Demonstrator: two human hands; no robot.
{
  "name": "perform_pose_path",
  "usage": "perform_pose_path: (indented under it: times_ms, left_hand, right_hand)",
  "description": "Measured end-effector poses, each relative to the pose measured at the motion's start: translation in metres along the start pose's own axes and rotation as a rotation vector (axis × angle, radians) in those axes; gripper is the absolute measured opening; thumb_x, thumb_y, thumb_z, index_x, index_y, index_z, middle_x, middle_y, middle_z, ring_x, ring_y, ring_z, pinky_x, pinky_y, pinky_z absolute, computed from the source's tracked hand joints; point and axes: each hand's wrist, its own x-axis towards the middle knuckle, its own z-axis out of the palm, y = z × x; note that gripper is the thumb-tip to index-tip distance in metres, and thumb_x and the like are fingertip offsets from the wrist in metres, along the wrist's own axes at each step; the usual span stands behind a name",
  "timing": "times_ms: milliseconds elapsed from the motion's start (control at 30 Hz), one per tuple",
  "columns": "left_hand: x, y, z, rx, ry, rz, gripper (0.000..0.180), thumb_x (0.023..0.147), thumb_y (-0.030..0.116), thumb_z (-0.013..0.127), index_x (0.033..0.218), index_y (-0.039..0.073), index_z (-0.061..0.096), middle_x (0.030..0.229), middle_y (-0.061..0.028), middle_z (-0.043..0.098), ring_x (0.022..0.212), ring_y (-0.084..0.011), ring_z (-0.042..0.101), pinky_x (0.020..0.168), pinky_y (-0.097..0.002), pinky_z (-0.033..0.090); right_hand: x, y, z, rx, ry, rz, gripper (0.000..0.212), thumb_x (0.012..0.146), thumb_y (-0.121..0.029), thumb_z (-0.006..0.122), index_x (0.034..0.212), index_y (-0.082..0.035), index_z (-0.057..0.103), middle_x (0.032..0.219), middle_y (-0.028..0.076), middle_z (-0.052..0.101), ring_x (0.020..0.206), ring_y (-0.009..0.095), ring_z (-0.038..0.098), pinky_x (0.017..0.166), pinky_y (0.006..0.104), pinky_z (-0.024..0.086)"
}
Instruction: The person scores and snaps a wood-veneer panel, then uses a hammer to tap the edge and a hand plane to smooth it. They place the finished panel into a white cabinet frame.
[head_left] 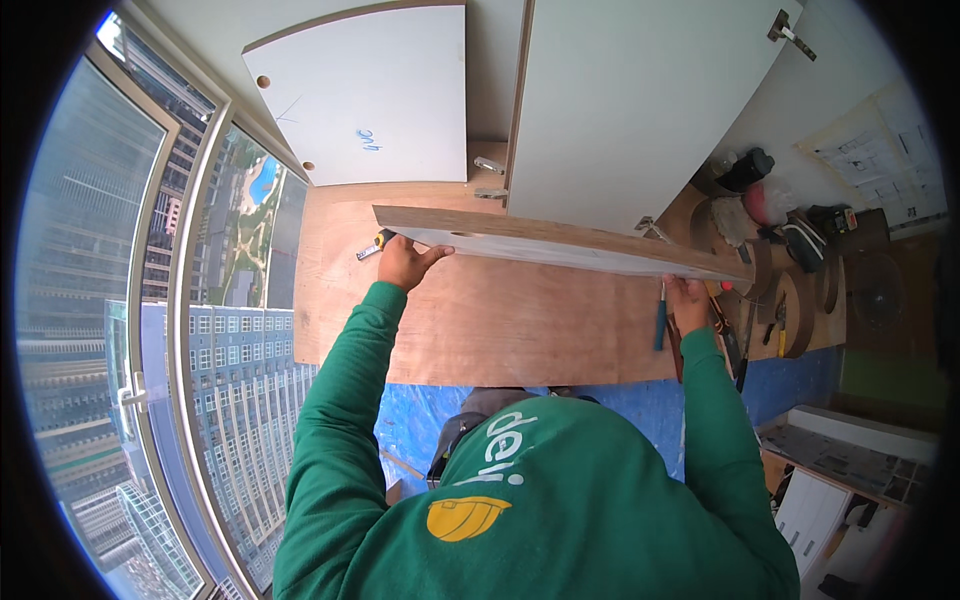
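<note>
A long cabinet panel [500, 248], white-faced with a wood-brown edge, is tilted on its edge above the plywood sheet [520, 330]. My left hand [403, 262] grips its left end, thumb along the white face and the other fingers partly hidden. Beside those fingers is a small yellow-and-black tool [376, 244] with a metal end; whether I hold it too is unclear. Near the panel's right end, my right hand [688, 303] is closed on the lower edge. A tool with a teal handle [660, 322] lies just left of that hand.
Two white panels [380, 95] [630, 100] stand ahead, the right one with metal hinges [790, 35]. Hand tools, rolls of edging strip [797, 312] and a black power tool [745, 170] crowd the right. Blue sheeting [410, 415] covers the floor nearby. Tall windows [90, 300] line the left.
</note>
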Motion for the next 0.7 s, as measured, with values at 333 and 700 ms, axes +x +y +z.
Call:
perform_pose_path:
  times_ms: [333,700]
  left_hand:
    - [-0.046,0.035,-0.028,-0.498,-0.138,0.07,0.054,0.09,0.023,0.088,0.127,-0.006,0.061,0.112,-0.0124,0.074,0.102,-0.0184,0.071,0.09,-0.0335,0.058]
    - [-0.188,0.0,0.055,-0.569,-0.08,-0.455,0.046,0.094,0.026,0.082,0.121,-0.007,0.065,0.105,-0.0114,0.074,0.087,-0.0171,0.069,0.079,-0.0321,0.058]
  right_hand:
    - [-0.055,-0.073,-0.024,-0.013,0.129,-0.04,0.047,0.1,-0.036,0.077,0.122,0.004,0.066,0.112,0.008,0.072,0.103,0.014,0.063,0.094,0.0323,0.051]
    - [-0.143,0.044,0.0,0.222,0.201,0.39,0.047,0.096,-0.037,0.081,0.118,0.002,0.068,0.112,0.008,0.072,0.102,0.015,0.063,0.092,0.0314,0.051]
